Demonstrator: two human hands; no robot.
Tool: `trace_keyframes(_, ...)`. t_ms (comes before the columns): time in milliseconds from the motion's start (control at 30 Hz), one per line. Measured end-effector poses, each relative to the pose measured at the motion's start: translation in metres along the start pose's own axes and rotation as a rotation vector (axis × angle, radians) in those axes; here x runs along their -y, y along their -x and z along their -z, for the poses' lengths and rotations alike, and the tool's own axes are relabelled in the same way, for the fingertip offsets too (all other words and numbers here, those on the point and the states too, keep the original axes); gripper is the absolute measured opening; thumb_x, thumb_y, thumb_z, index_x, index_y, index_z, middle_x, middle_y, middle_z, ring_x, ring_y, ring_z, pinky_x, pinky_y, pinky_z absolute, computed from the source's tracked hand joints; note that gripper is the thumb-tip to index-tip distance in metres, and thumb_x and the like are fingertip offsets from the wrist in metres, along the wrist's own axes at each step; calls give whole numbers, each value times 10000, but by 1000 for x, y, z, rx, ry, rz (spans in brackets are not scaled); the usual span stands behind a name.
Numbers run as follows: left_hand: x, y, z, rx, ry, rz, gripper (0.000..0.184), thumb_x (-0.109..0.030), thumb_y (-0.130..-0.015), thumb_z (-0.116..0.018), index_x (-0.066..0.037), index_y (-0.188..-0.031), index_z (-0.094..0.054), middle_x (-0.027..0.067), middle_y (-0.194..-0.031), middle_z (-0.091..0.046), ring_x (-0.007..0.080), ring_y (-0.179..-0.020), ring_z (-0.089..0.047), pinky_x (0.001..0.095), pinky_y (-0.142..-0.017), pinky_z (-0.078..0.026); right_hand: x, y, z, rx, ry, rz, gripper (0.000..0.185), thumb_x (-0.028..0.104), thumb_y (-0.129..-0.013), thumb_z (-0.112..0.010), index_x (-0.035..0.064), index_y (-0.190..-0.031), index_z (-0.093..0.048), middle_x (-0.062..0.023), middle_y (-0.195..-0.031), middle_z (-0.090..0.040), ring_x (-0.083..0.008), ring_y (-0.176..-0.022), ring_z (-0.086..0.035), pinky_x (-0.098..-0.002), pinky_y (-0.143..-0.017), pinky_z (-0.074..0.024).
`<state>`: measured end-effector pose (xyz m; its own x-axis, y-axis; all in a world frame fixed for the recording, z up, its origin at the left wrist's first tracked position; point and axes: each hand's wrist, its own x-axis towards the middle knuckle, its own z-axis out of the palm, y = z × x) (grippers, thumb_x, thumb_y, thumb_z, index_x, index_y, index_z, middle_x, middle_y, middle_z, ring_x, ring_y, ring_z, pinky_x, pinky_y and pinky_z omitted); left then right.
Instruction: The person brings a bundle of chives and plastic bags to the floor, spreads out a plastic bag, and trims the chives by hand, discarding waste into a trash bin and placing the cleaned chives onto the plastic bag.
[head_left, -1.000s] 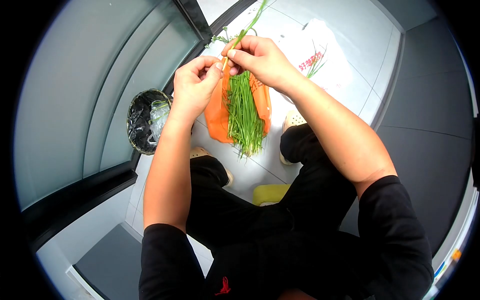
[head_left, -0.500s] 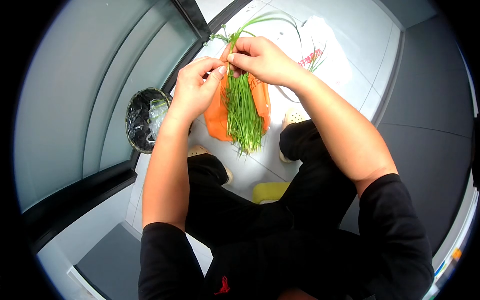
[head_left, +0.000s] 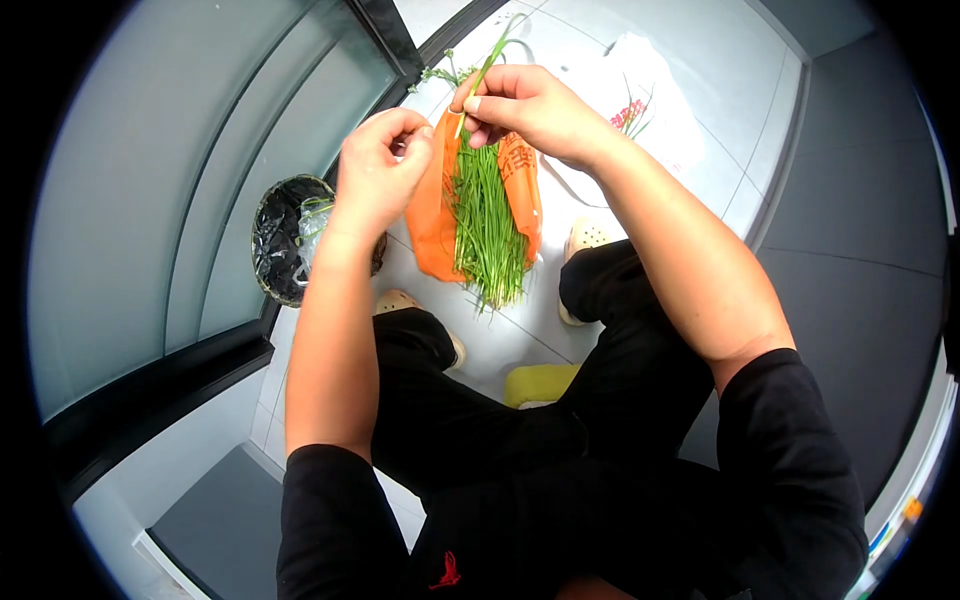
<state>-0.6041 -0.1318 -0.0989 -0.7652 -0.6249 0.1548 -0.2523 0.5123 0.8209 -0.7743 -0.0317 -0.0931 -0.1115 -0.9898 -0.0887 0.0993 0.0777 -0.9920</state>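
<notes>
My right hand (head_left: 530, 112) pinches a garlic chive stalk (head_left: 491, 60) between thumb and fingers; its pale end points down and its green leaf rises above the hand. To the left, my left hand (head_left: 380, 165) is closed with thumb and fingertips together, apart from the stalk; whatever it may hold is too small to make out. Below both hands, a bundle of green chives (head_left: 490, 235) lies on an orange bag (head_left: 432, 240) with dark print. Beyond the hands, small flowering green sprigs (head_left: 447, 72) show at the bag's far end.
A bin (head_left: 275, 245) lined with a black bag stands at left by the glass door (head_left: 150, 180), with clear plastic inside. A white plastic bag (head_left: 655, 100) with red print and some green stems lies at the upper right. My feet in cream clogs (head_left: 587, 235) flank the chives.
My left hand has moved left, away from my right hand, after both met at the stalk. My right hand still holds the stalk, whose leaf now stands more upright.
</notes>
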Motion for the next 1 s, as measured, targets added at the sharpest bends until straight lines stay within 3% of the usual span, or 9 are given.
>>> trace_keyframes(133, 37, -2, 56, 44, -383, 218, 168, -141, -819, -560, 16, -761, -561, 16, -592, -510, 74, -577, -454, 245, -532, -383, 5, 3, -2, -36, -22, -31, 206, 165, -864, -518, -3, -973, -567, -30, -795, -581, -101, -705, -584, -217, -660, -473)
trace_keyframes(200, 95, 7, 90, 35, -371, 350, 210, -218, -800, -563, -11, -776, -592, 107, -616, -564, 212, -575, -529, 313, -590, -434, -2, 1, 1, -51, -6, -48, 204, 184, -860, -528, 11, -957, -574, -13, -783, -574, -88, -687, -569, -214, -663, -467)
trace_keyframes(300, 150, 32, 125, 138, -552, 565, 302, -287, -806, -567, -14, -682, -536, 113, -618, -574, 244, -588, -543, 351, -611, -439, -8, -6, 2, -10, 169, -137, 191, 223, -860, -535, 35, -864, -567, 9, -748, -562, -70, -671, -554, -213, -661, -463)
trace_keyframes(433, 177, 68, 144, 242, -943, 742, 278, -331, -785, -580, -59, -798, -634, 162, -828, -634, 286, -830, -615, 390, -732, -466, -19, -18, -9, 71, 184, -154, 223, 260, -858, -545, 41, -818, -555, 6, -737, -572, -67, -663, -564, -215, -646, -465)
trace_keyframes(533, 196, 81, 146, 129, -1137, 500, 251, -243, -796, -539, -92, -979, -621, 155, -977, -615, 289, -951, -579, 392, -811, -455, -20, -27, -21, 82, 169, -172, 224, 254, -858, -546, 36, -811, -552, -11, -743, -589, -75, -674, -578, -208, -646, -467)
trace_keyframes(600, 135, 51, 130, 319, -1138, 868, 353, -112, -783, -471, -96, -1130, -534, 132, -1070, -587, 279, -1023, -541, 376, -862, -436, -19, -33, -29, 67, 148, -175, 220, 240, -854, -553, 22, -824, -556, -31, -751, -601, -85, -671, -588, -206, -638, -470)
trace_keyframes(700, 131, 33, 100, 88, -770, 352, 375, -54, -769, -451, -59, -1135, -534, 128, -991, -618, 275, -922, -588, 370, -814, -454, -27, -38, -32, 46, 68, -168, 213, 210, -846, -558, -3, -863, -564, -53, -761, -609, -98, -657, -595, -222, -633, -489)
trace_keyframes(800, 55, 3, 36, 217, 310, 515, 266, -115, -859, -490, 26, -1077, -542, 66, -922, -621, 111, -814, -583, 251, -725, -459, -40, -39, -24, -62, 41, -160, 167, 156, -828, -567, -10, -838, -553, -77, -751, -615, -128, -635, -620, -231, -590, -502)
trace_keyframes(1000, 20, -67, -75, 235, 370, 467, 173, -112, -842, -545, 14, -956, -574, 36, -789, -616, 82, -680, -572, 198, -624, -460, -42, -37, 61, -237, 87, -294, 115, 127, -795, -588, 27, -752, -551, -73, -710, -625, -135, -626, -621, -242, -551, -488)
